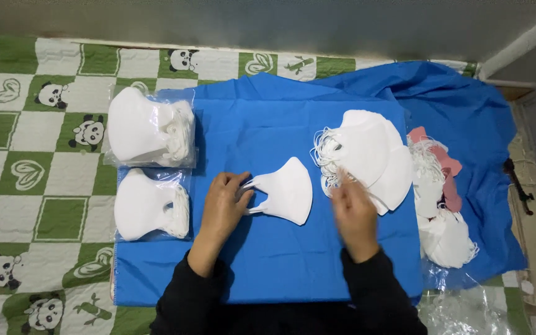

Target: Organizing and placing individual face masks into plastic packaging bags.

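Observation:
A folded white face mask (pixel 288 191) lies in the middle of a blue cloth (pixel 262 260). My left hand (pixel 224 208) rests on its ear loops at the mask's left edge. Over to the right, my right hand (pixel 353 214) reaches with its fingers spread to the lower edge of a loose pile of white masks (pixel 370 158), touching their tangled loops. Both arms wear black sleeves.
Two clear bags of stacked white masks (pixel 150 130) (pixel 151 206) lie at the cloth's left edge. Pink masks (pixel 445 167) and more white ones (pixel 448 239) lie to the right, beside crumpled clear plastic (pixel 466 307). A green panda-print mat (pixel 38 155) lies underneath.

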